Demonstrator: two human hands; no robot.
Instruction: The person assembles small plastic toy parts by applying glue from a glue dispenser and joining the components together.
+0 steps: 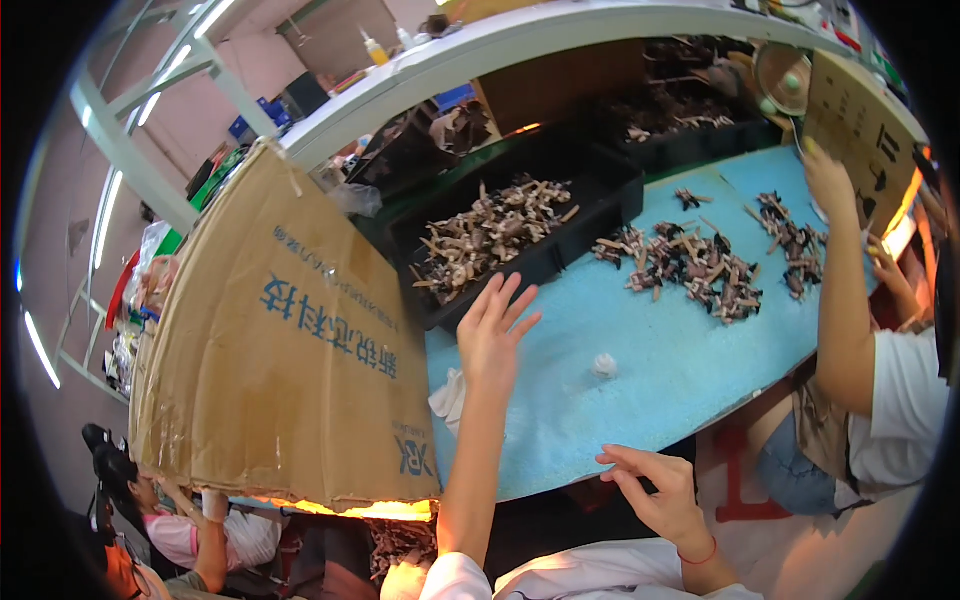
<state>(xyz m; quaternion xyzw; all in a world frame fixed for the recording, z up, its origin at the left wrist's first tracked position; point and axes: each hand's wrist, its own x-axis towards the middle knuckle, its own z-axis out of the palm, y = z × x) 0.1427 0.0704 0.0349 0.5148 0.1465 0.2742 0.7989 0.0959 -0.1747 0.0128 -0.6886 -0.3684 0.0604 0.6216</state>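
Note:
My left hand (492,335) is raised with its fingers spread, nothing in it, over the near edge of a black plastic bin (608,208). Inside that bin lies a heap of small brown, black and pale parts (500,228), too small to name. Lower and to the right, my right hand (660,495) hovers by the front edge of the blue tabletop (560,425). Its fingers point left, partly bent and apart, and I see nothing held. A crumpled white wad (605,366) sits on the table between the bin and my right hand.
A tall cardboard sheet (290,370) walls off my left. More part piles (700,265) lie at right, where a co-worker's hand (832,180) and arm reach in. A second black bin (690,145) stands at the back under a white shelf (500,42). White cloth (450,398) lies beside my left forearm.

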